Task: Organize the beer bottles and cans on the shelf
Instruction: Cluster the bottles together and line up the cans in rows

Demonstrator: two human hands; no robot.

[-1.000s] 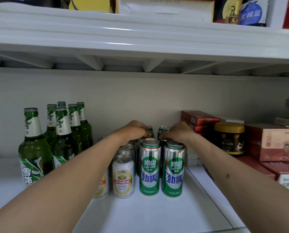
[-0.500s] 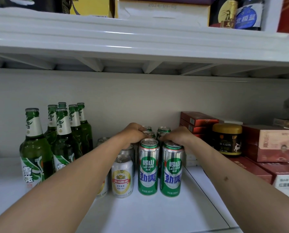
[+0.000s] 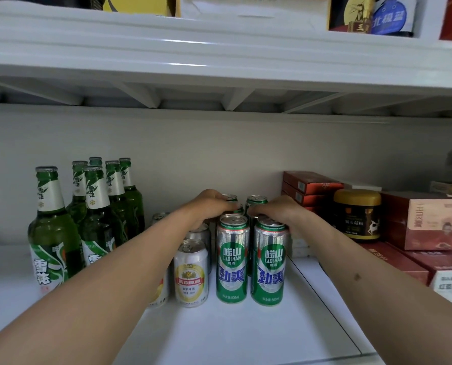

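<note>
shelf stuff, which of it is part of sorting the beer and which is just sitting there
Job:
green beer bottles
tall green cans
white and gold can
left hand and right hand on the rear cans

Just lying about:
red cartons
gold-lidded jar
pink-labelled box

At left, the bottles [image 3: 53, 233] are green glass with white neck labels and silver caps. In the centre, two tall cans [image 3: 232, 259] are silver and green with blue characters; a short can [image 3: 191, 275] is white with a gold and red emblem. At right, the jar [image 3: 357, 214] is black with a mustard lid, among red boxes [image 3: 311, 184]. The shelf [image 3: 219, 338] is white.
</note>
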